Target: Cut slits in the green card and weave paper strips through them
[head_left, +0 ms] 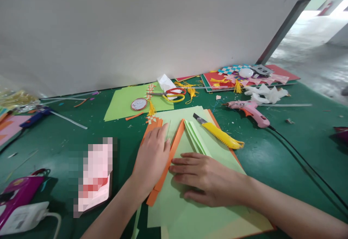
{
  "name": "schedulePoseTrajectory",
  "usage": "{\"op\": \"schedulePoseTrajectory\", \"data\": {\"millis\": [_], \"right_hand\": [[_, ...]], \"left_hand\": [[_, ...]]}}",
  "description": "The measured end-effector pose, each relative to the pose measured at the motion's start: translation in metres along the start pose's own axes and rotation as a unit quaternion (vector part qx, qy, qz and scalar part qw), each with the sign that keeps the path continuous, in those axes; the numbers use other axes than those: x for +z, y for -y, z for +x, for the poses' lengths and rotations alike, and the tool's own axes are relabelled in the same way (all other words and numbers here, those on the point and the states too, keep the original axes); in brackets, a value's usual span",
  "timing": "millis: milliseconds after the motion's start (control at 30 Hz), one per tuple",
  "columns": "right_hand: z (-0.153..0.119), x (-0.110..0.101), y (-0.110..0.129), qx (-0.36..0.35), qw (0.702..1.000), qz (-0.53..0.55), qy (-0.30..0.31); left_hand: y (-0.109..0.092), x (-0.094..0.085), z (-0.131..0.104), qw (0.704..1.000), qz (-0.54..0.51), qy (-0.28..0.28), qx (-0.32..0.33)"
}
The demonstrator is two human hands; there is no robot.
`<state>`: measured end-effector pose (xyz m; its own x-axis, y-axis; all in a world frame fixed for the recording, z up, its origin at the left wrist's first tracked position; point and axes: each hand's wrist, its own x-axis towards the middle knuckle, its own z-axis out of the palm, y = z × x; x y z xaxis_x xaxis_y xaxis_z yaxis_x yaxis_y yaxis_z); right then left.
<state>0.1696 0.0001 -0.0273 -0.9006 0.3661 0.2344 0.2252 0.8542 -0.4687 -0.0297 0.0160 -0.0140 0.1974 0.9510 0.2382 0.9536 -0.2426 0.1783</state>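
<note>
My left hand rests on the left side of the pale green paper, fingers stretched forward over a stack of orange strips. Its thumb lies near a second bundle of long orange strips, set at a slant. My right hand lies flat on the green paper with fingers apart, its fingertips at the edge of that slanted bundle. Pale green strips lie just beyond my right fingers. A yellow utility knife, blade out, rests on the paper's right side. Whatever is beneath my left palm is hidden.
Red-and-yellow scissors and a round tin sit on green paper behind. A pink glue gun with a trailing cord lies right. At left are a phone, a purple device and a blue glue gun.
</note>
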Motion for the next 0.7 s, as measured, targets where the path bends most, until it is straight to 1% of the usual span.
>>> {"op": "schedulePoseTrajectory", "data": {"millis": [133,233,367,467,533,600,667,700], "right_hand": [[0.0,0.0,0.0,0.0,1.0,-0.002,-0.003],[0.0,0.0,0.0,-0.001,1.0,0.001,-0.003],[0.0,-0.001,0.0,-0.001,1.0,0.002,0.003],[0.0,-0.002,0.001,0.004,1.0,0.002,0.008],[-0.001,-0.002,0.001,0.007,1.0,0.0,0.011],[-0.001,-0.001,0.001,0.011,1.0,-0.001,0.008],[-0.001,0.001,0.001,0.013,1.0,-0.002,0.001],[-0.001,0.001,0.001,0.013,1.0,-0.003,-0.002]], "left_hand": [[0.003,0.002,0.0,0.997,0.069,-0.012,0.026],[0.005,0.002,-0.001,0.995,0.096,-0.011,0.014],[0.006,-0.001,-0.001,0.995,0.101,0.016,0.001],[0.005,-0.003,0.0,0.997,0.077,0.011,-0.005],[0.002,-0.005,0.001,0.999,0.039,-0.014,-0.001],[-0.002,-0.007,0.002,0.998,-0.039,-0.052,0.008],[-0.006,-0.011,0.003,0.982,-0.172,-0.08,0.007],[-0.008,-0.013,0.003,0.964,-0.251,-0.086,-0.002]]}}
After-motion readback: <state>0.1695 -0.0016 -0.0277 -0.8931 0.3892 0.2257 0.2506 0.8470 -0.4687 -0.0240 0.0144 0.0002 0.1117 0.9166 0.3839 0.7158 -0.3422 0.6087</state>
